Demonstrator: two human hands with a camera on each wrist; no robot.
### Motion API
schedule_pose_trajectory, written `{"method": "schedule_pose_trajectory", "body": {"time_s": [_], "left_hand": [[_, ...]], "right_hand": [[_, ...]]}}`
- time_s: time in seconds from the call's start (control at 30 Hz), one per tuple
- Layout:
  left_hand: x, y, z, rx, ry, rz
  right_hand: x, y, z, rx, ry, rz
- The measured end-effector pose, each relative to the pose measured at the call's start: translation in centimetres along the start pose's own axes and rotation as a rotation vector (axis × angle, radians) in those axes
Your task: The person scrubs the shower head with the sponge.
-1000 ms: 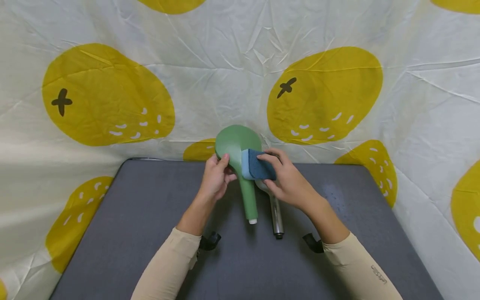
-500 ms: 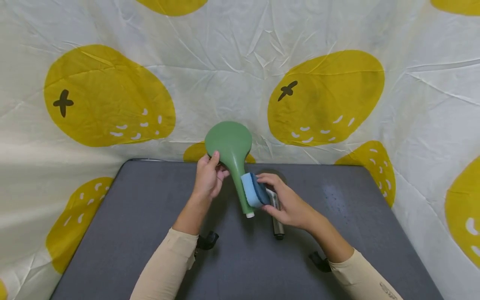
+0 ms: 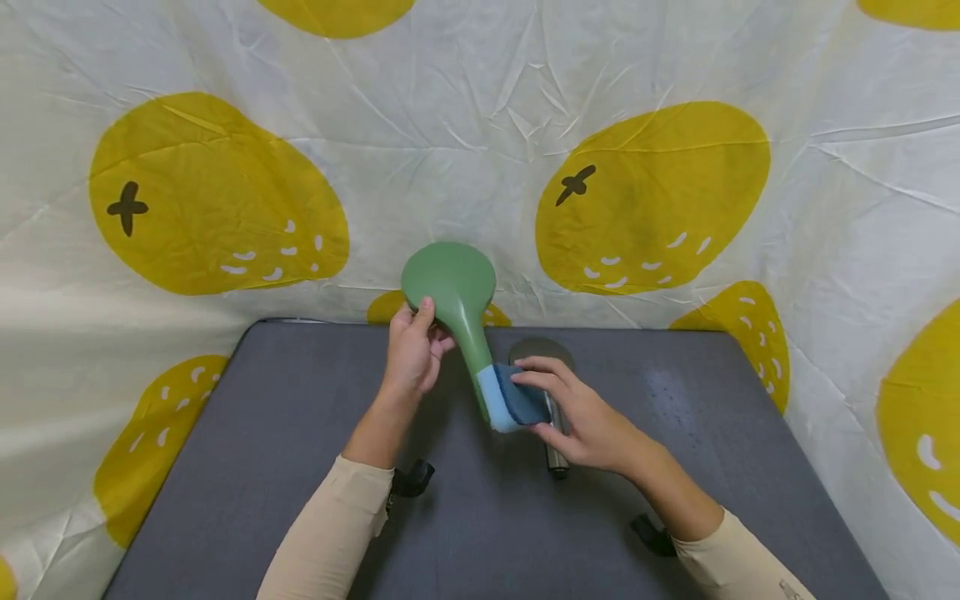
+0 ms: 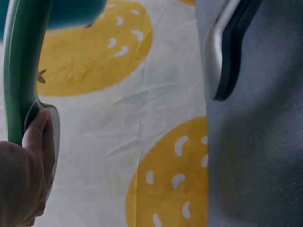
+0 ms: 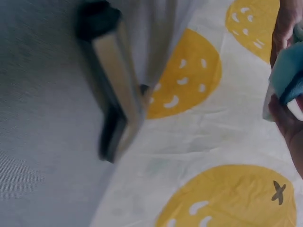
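Above the table's far edge, my left hand (image 3: 414,350) grips a green shower head (image 3: 448,279) by its round head, the thumb on the back. Its handle slants down to the right. My right hand (image 3: 588,408) pinches a sponge (image 3: 522,398), light blue on one face and dark blue on the other. The light blue side presses on the lower handle and hides the handle's end. In the left wrist view, the green handle (image 4: 21,71) curves upward beside my fingers and the sponge (image 4: 75,12) shows blurred at the top. The right wrist view catches the sponge (image 5: 286,71) at its right edge.
A second shower head (image 3: 557,458), silver with a dark end, lies on the grey table (image 3: 300,433) behind my right hand, partly hidden. A white curtain (image 3: 450,192) with yellow fruit prints hangs behind the table. Small water spots (image 3: 671,396) mark the table at right.
The sponge has moved down from the green shower head's neck to the lower end of the handle. My left hand and the shower head have shifted slightly left.
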State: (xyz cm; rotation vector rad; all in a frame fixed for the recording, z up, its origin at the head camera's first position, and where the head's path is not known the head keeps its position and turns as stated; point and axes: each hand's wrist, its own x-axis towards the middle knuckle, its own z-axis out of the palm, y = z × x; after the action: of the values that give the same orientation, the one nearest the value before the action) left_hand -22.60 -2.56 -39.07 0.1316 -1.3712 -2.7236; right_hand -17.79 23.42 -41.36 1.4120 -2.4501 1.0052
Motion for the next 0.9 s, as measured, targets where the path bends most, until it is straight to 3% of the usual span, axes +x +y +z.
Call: {"method": "schedule_pose_trajectory", "body": {"time_s": [0.2, 0.43, 0.67, 0.9], "left_hand": [[-0.5, -0.4, 0.6, 0.124, -0.020, 0.024], [-0.7, -0.7, 1.1, 0.204, -0.010, 0.066], [-0.4, -1.0, 1.2, 0.258, 0.013, 0.091], [0.0, -1.4, 0.8, 0.304, 0.038, 0.094]], "right_hand": [[2.6, 0.4, -1.2, -0.243, 0.065, -0.025], [4.4, 1.0, -2.5, -0.376, 0.085, -0.040], [4.4, 0.2, -2.8, -0.455, 0.015, -0.111], [3.0, -1.8, -1.4, -0.541, -0.084, -0.218]]}}
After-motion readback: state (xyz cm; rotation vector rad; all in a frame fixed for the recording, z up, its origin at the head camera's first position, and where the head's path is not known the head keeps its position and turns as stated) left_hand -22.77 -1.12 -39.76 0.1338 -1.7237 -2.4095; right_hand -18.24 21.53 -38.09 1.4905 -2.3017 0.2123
